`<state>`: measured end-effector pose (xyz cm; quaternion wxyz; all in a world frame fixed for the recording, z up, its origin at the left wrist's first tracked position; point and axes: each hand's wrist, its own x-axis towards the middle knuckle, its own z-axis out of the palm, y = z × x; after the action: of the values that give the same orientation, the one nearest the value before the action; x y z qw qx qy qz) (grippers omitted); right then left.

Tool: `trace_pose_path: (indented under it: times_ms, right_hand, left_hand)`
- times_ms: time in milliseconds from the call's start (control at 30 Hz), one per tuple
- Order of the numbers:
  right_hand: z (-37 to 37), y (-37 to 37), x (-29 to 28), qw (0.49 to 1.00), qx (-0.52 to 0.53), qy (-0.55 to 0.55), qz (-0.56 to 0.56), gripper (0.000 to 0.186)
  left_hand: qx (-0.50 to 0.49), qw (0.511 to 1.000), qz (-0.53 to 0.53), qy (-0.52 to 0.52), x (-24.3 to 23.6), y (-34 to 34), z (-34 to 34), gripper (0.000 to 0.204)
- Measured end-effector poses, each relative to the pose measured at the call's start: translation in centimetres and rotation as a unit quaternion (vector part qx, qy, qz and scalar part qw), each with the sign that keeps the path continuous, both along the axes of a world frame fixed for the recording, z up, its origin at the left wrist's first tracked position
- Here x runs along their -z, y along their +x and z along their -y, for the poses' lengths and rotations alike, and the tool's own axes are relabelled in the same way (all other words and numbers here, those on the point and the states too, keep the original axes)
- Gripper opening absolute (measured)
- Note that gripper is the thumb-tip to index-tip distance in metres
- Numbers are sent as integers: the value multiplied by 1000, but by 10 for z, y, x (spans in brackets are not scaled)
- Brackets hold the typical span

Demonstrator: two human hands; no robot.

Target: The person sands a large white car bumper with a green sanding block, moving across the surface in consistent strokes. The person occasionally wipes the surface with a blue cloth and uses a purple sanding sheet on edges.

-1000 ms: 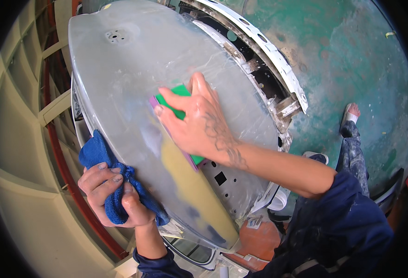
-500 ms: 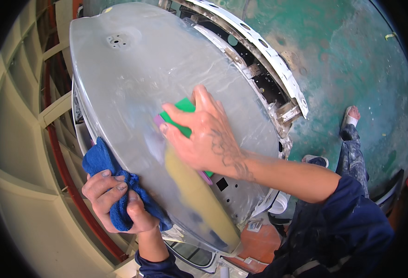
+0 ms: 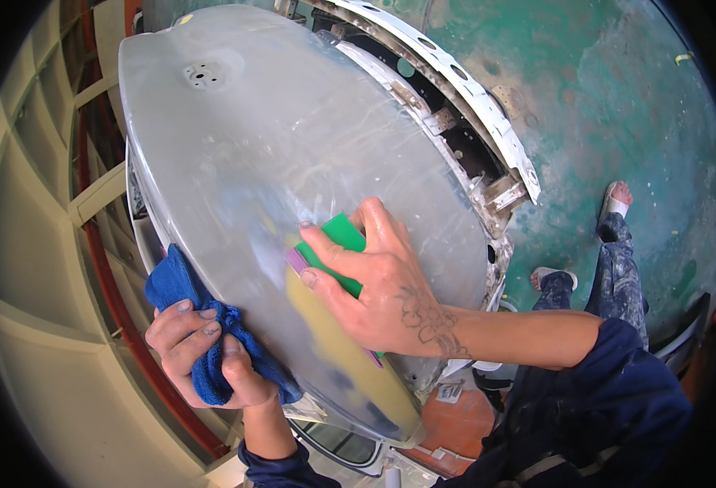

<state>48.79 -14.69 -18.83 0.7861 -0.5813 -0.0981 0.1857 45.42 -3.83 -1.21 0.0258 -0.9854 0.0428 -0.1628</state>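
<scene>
My right hand (image 3: 386, 297) grips a green sanding block (image 3: 343, 233) faced with purple abrasive paper (image 3: 298, 259). The block lies pressed against a grey vehicle body panel (image 3: 220, 138), over the upper end of a yellowish filler patch (image 3: 350, 350). Most of the block's middle is hidden under the palm and fingers. At the panel's left edge, my left hand (image 3: 203, 350) is closed around a bunched blue cloth (image 3: 172, 281). Part of that cloth hangs down beside the wrist, touching the panel's rim.
A bare white metal beam (image 3: 456, 77) with holes curves along the panel's far right side. Beige wall framing (image 3: 32, 285) with a red pipe (image 3: 114, 301) runs along the left. Two feet in white slippers (image 3: 617, 199) stand on the green floor (image 3: 586, 106).
My right hand has slid the sanding block down and slightly right along the panel toward the filler patch. My left hand stays with the blue cloth at the edge.
</scene>
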Motion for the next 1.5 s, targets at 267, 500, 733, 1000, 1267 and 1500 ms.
trace_pose_path:
  times_ms: [267,500,733,1000,1267,1500]
  right_hand:
    - [-25,2,-1,994,68,80,-18,42]
    - [-75,45,9,985,87,145,13,44]
    - [-10,-17,-27,982,109,147,40,39]
    - [-88,71,-20,983,107,147,29,37]
    - [-7,-4,-26,976,83,182,81,44]
    - [-103,76,-13,973,145,178,17,39]
  left_hand:
    - [-10,1000,12,-13,4,-2,-1,26]
    - [3,1000,5,-28,5,1,1,24]
    - [-7,999,17,-31,3,-1,-1,24]
    - [-126,988,86,19,9,8,5,43]
    - [-155,964,83,-201,14,21,-2,88]
    - [-103,986,73,-113,19,-11,-16,111]
